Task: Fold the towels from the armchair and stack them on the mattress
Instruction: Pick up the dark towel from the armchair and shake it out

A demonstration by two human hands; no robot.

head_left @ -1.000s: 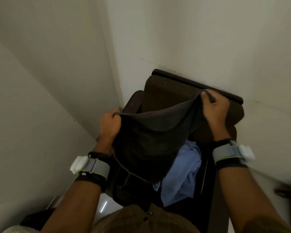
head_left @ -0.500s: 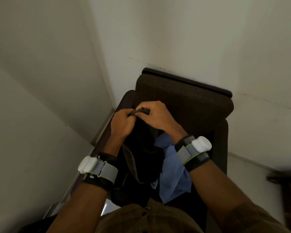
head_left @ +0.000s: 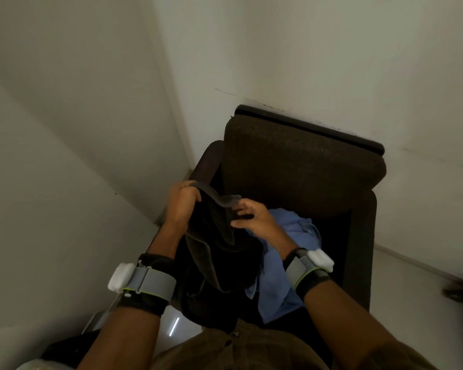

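Head view: looking down at a person's two bare hands working over a dark brown armchair [head_left: 300,169] pushed against a pale wall [head_left: 332,49]. The left hand [head_left: 183,202] grips the top edge of a dark towel [head_left: 219,252], fingers [head_left: 195,194] curled round the bunched hem, w/ the cloth hanging doubled below it, in front of the chair seat. The right hand [head_left: 254,218] sits just beside it, fingers [head_left: 247,206] curled & narrow, index tip touching the towel's loose grey corner; whether it has a real pinch on that corner I cannot tell. A crumpled blue towel [head_left: 284,268] lies on the seat, under the right wrist, not yet folded. Each wrist wears a grey band [head_left: 147,283] w/ a white sensor block. The mattress is not in view. Judged step: halving the dark towel in mid-air, early in the task. To do it well, prob. match the two corners exactly before pinching them together, let the hanging part drop straight so edges line up, then smooth the crease w/ the free hand. Lift the cloth clear of the blue towel so it doesn't drag that off the seat.
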